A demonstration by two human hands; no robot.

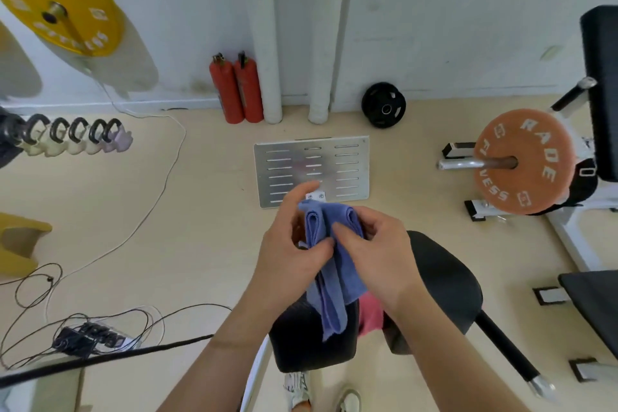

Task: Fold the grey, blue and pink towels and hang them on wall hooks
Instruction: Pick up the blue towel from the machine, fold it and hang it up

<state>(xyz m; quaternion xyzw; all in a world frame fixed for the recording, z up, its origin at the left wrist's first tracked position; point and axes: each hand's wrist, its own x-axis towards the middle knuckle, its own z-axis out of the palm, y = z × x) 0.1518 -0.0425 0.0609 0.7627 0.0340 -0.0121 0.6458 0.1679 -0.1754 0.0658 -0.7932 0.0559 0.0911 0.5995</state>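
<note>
We hold the blue towel (329,264) folded in both hands, in the air above a black padded seat (444,281), with its loose end hanging down. Our left hand (287,244) pinches the left fold between thumb and fingers, and our right hand (378,251) curls its fingers round the right fold. Beneath, the pink towel (369,314) lies on the seat, partly hidden. Beyond our hands is a slotted metal plate (311,167), with two red fire extinguishers (235,87) against the wall and an orange weight disc (523,160) to the right.

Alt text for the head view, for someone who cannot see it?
The left hand and right hand hold a folded blue towel over a black bench where a pink towel lies. Beyond are a slotted metal plate and fire extinguishers.
</note>
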